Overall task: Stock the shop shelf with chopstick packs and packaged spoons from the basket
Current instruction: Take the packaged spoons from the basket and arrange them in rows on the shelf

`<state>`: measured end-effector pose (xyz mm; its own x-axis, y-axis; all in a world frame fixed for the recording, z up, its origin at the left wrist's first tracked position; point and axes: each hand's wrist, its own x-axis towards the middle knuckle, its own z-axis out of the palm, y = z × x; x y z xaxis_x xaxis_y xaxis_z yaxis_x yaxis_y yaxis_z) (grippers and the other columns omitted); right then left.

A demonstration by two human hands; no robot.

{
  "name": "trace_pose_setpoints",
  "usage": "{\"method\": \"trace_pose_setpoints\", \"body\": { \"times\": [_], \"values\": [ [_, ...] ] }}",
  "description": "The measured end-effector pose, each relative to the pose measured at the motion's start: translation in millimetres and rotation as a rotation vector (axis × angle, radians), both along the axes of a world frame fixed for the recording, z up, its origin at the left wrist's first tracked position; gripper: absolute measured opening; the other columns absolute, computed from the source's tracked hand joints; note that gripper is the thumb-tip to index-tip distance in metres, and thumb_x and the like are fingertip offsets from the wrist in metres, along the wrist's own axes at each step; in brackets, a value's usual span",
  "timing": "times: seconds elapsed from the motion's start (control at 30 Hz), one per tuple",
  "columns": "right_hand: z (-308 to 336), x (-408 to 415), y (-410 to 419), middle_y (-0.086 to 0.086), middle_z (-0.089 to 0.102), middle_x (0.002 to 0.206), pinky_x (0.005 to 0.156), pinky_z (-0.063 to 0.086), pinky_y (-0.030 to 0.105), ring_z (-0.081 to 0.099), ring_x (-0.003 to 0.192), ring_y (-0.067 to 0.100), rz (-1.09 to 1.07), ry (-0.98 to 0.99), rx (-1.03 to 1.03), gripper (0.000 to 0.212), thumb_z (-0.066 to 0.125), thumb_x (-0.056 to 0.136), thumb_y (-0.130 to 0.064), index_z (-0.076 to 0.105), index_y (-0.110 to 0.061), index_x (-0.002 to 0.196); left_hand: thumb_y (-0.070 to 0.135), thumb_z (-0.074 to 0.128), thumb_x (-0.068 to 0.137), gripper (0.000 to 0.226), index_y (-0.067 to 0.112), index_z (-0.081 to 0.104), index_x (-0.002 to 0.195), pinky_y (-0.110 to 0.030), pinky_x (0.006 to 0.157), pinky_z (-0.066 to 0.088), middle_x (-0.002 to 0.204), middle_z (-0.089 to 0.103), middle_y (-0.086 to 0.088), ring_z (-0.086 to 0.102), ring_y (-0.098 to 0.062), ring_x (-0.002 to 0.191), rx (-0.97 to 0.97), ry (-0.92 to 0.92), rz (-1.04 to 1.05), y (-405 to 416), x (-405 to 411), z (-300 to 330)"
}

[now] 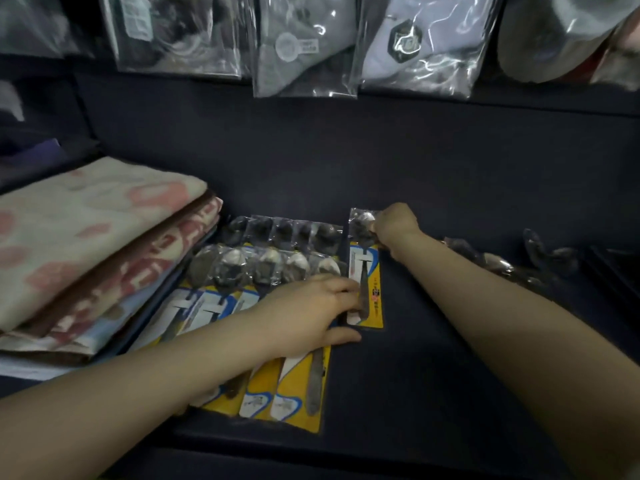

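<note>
Several packaged spoons on yellow cards (266, 282) lie overlapped in two rows on the dark shelf (415, 358). To their right lies one separate spoon pack (367, 271) with a yellow card. My right hand (394, 225) grips the top end of that pack, over the spoon bowl. My left hand (311, 310) rests on the front row of packs, and its fingertips touch the lower end of the separate pack. No chopstick packs or basket are in sight.
Folded towels (93, 251) are stacked at the left of the shelf. More loose shiny packaged cutlery (512, 258) lies at the right back. Bagged socks (304, 46) hang above the shelf's back wall.
</note>
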<state>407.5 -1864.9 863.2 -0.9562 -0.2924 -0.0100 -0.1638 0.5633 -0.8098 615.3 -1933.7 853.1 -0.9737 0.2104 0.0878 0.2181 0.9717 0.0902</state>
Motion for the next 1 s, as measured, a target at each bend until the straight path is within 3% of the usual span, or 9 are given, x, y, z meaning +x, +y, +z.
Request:
{"method": "trace_pose_setpoints", "body": {
  "times": [0.13,0.3,0.37,0.47,0.57,0.7,0.77,0.87,1.0],
  "values": [
    [-9,10,-2,0.012,0.054,0.085,0.085,0.053,0.035,0.054,0.082,0.023,0.033,-0.003,0.122,0.033,0.054,0.087,-0.001,0.041,-0.014,0.060,0.051,0.044,0.088,0.051,0.018,0.042,0.127,-0.037,0.102,0.038,0.136,0.045,-0.001,0.031,-0.017,0.130,-0.049,-0.002,0.029,0,-5,-6],
    [4,18,13,0.012,0.055,0.078,0.075,0.054,0.037,0.056,0.075,0.025,0.120,0.086,0.174,0.024,0.055,0.086,-0.003,0.049,-0.008,0.063,0.052,0.009,0.077,0.069,0.032,0.038,0.135,-0.043,0.092,0.048,0.129,0.050,-0.008,0.039,-0.029,0.125,-0.166,0.048,-0.061,0,-4,-11],
    [13,23,31,0.014,0.058,0.081,0.076,0.053,0.040,0.058,0.082,0.029,0.204,0.157,0.198,0.008,0.055,0.087,-0.005,0.061,0.000,0.089,0.046,0.019,0.079,0.061,0.024,0.053,0.124,-0.046,0.086,0.052,0.124,0.055,-0.012,0.048,-0.034,0.118,-0.137,0.095,-0.058,2,-2,-12],
    [27,34,68,0.010,0.064,0.100,0.068,0.047,0.032,0.057,0.085,0.020,0.344,0.207,0.222,0.031,0.053,0.090,-0.006,0.057,-0.010,0.120,0.048,0.019,0.076,0.064,0.018,0.056,0.120,-0.044,0.095,0.047,0.132,0.050,-0.010,0.044,-0.032,0.123,-0.079,0.110,-0.036,3,-2,-14],
    [35,42,102,0.000,0.063,0.111,0.080,0.039,0.023,0.057,0.098,0.015,0.399,0.390,0.532,0.026,0.055,0.090,-0.016,0.062,-0.016,0.115,0.057,0.012,0.073,0.073,0.019,0.050,0.122,-0.039,0.102,0.041,0.136,0.046,-0.005,0.036,-0.025,0.130,-0.047,0.090,-0.003,3,-1,-12],
    [28,55,134,-0.004,0.056,0.112,0.088,0.045,0.031,0.056,0.105,0.018,0.382,0.265,0.776,0.037,0.064,0.080,-0.045,0.058,-0.023,0.109,0.068,0.006,0.069,0.086,0.020,0.041,0.132,-0.036,0.105,0.039,0.145,0.033,-0.001,0.028,-0.021,0.136,-0.107,0.061,0.060,6,7,-3],
    [18,59,140,0.000,0.052,0.116,0.088,0.045,0.033,0.054,0.108,0.022,0.343,0.295,0.834,0.047,0.066,0.073,-0.053,0.053,-0.021,0.105,0.069,0.012,0.073,0.084,0.019,0.044,0.131,-0.037,0.100,0.045,0.141,0.043,-0.003,0.040,-0.023,0.130,-0.133,0.129,0.103,10,21,4],
    [7,62,140,0.006,0.055,0.117,0.078,0.038,0.028,0.054,0.103,0.024,0.311,0.387,0.860,0.046,0.065,0.076,-0.046,0.056,-0.012,0.106,0.070,0.018,0.082,0.072,0.022,0.061,0.113,-0.030,0.067,0.057,0.111,0.067,0.000,0.067,-0.019,0.095,-0.202,0.175,0.171,21,53,1],
    [13,79,135,0.016,0.061,0.109,0.071,0.037,0.027,0.058,0.093,0.031,0.255,0.471,0.805,0.020,0.053,0.086,-0.026,0.054,-0.006,0.090,0.076,0.010,0.081,0.085,0.019,0.060,0.119,-0.036,0.071,0.059,0.122,0.064,-0.005,0.065,-0.021,0.105,-0.196,0.070,0.203,29,87,-20]
  ]
}}
